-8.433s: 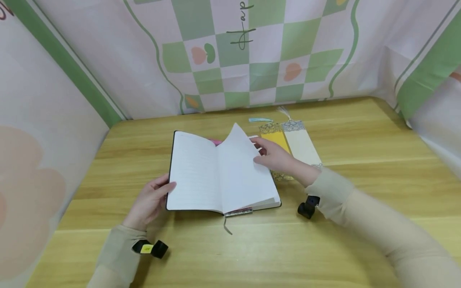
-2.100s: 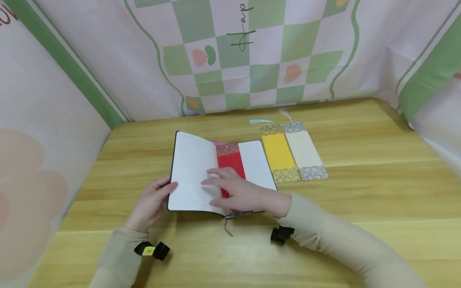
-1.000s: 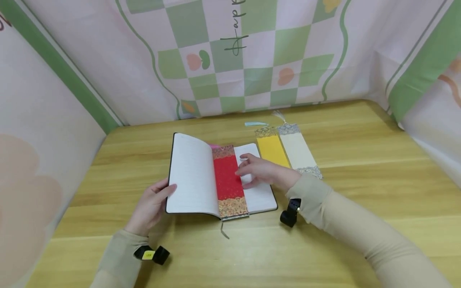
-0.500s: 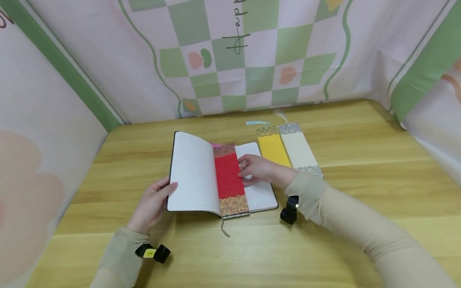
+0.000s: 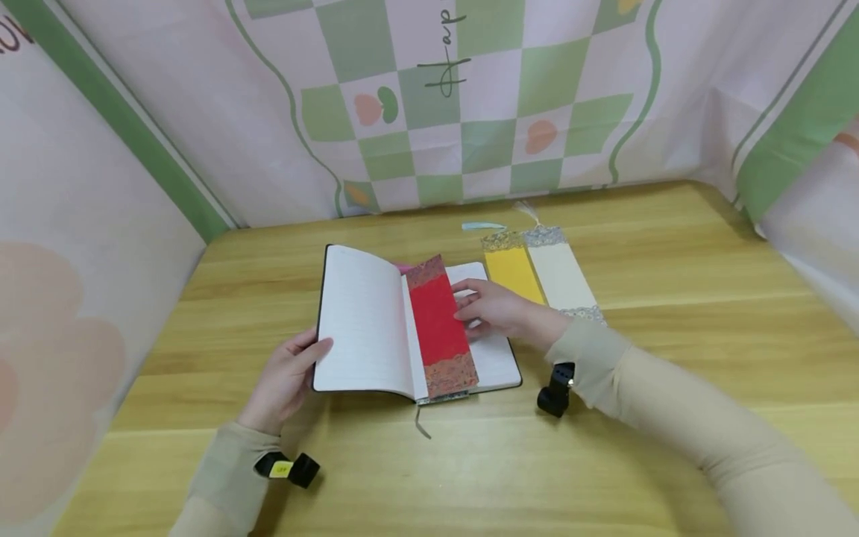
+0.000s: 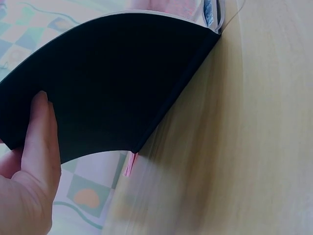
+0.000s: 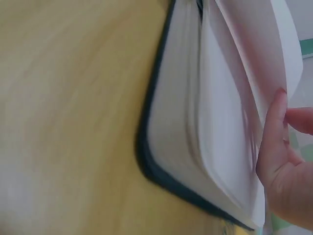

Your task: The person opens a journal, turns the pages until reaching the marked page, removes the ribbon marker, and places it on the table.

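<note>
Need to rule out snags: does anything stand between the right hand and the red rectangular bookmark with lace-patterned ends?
Nothing visible does: in the head view, the right hand pinches the red bookmark by its right edge. The yellow rectangular bookmark lies farther right, not between them.

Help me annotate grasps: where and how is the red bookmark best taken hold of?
I'd pinch the red bookmark midway along its right long edge, coming from the right. It is a thin strip, seemingly tilted off the right page, with the right hand at that edge; on its left, the notebook's raised side would probably crowd fingers.
</note>
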